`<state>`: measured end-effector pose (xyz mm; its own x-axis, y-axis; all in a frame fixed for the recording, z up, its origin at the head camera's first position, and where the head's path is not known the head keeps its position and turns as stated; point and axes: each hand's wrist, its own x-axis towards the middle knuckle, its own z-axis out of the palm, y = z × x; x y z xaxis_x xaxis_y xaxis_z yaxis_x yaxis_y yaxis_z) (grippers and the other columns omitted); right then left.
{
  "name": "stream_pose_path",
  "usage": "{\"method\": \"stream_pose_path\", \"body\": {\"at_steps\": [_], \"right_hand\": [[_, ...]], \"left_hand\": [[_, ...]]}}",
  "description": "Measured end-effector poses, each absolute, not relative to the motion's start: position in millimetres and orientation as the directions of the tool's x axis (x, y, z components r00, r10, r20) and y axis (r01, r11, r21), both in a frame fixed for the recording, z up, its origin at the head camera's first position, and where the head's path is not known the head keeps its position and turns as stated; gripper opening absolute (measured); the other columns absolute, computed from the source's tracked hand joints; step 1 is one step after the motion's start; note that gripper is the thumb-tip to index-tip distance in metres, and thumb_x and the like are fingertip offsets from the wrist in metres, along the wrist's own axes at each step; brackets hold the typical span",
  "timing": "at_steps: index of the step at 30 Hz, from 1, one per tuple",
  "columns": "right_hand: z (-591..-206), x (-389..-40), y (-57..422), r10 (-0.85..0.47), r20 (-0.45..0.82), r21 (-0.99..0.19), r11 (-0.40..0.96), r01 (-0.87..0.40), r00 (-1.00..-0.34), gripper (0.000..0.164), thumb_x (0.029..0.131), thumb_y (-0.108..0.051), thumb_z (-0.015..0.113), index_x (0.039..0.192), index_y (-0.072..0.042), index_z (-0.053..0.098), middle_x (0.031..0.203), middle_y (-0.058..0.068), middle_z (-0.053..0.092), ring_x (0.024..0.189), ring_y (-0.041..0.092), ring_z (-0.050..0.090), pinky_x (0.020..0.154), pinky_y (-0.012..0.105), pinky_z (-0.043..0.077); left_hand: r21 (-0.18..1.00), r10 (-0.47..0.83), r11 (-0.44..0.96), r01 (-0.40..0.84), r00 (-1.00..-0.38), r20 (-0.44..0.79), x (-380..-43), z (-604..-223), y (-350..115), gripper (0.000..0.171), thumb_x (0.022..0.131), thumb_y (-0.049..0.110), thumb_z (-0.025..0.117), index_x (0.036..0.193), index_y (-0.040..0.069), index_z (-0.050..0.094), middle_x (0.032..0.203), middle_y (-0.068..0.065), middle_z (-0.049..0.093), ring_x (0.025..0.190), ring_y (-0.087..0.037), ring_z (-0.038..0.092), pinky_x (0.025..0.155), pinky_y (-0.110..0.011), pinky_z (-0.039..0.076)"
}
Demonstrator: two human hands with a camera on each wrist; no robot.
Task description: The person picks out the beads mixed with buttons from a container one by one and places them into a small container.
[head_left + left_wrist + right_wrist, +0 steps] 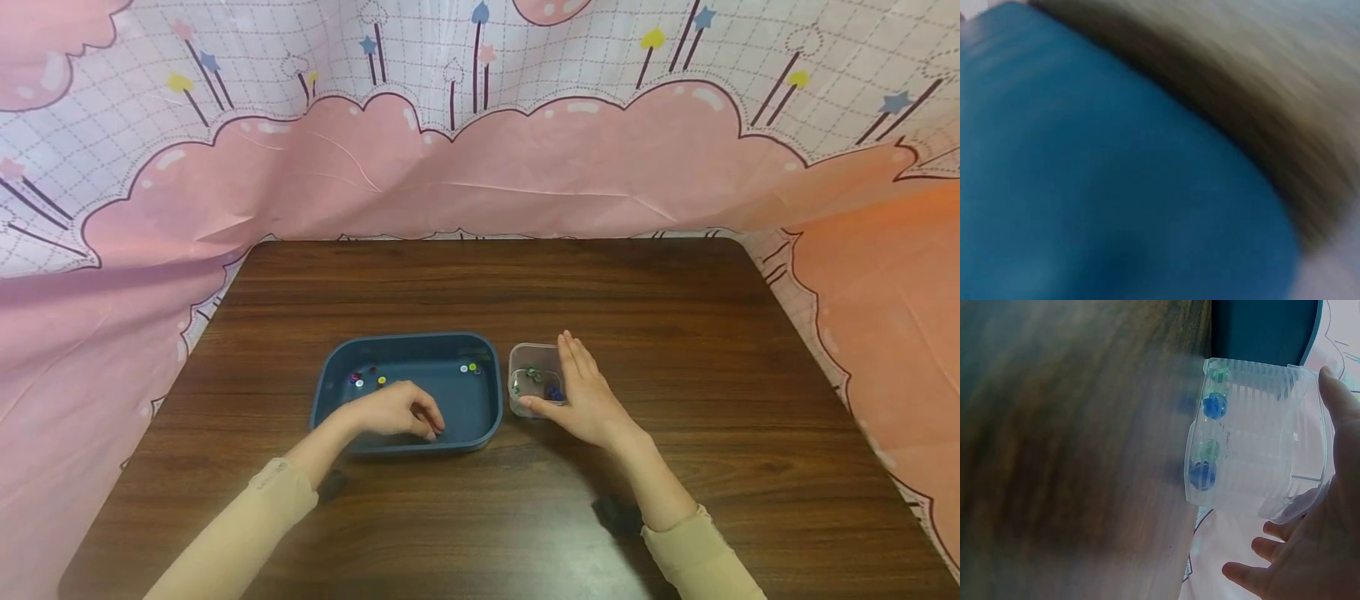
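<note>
My left hand (397,408) reaches into the dark blue tray (408,340), fingers bent down and fingertips near the thumb, low by its front wall. Whether anything sits between them is hidden. Small round button-like pieces lie in the tray: a yellow piece (382,380) and several others at the left, a green piece (472,367) and a white piece (463,368) at the back right. My right hand (588,400), fingers extended and thumb spread, touches the clear plastic box (1254,437). Inside that box are green pieces (532,374) and dark blue pieces (553,392).
The box stands just right of the tray on a dark wooden table (465,517). A patterned pink and white cloth (487,183) hangs behind the table and at its sides. The left wrist view is blurred, mostly filled by the blue tray wall (1116,156).
</note>
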<state>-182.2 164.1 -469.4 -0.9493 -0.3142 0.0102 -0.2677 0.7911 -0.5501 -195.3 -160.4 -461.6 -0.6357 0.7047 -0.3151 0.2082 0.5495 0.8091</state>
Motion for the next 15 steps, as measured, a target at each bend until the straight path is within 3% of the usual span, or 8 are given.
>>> {"method": "stream_pose_path", "body": {"at_steps": [15], "right_hand": [[-470.3,-182.7,163.1,-0.31,0.01,-0.552,0.791,-0.264,-0.951,0.117,0.081,-0.069,0.063,0.156,-0.002,0.002,0.163,0.018,0.003,0.149,0.037,0.003,0.117,0.059,0.012]], "left_hand": [[0.716,0.596,0.669,0.2,-0.72,-0.356,-183.5,-448.4,-209.2,0.013,0.084,-0.001,0.067,0.097,-0.001,0.071,0.088,-0.002,0.072,0.08,-0.013,0.069,0.072,-0.03,0.055]]}}
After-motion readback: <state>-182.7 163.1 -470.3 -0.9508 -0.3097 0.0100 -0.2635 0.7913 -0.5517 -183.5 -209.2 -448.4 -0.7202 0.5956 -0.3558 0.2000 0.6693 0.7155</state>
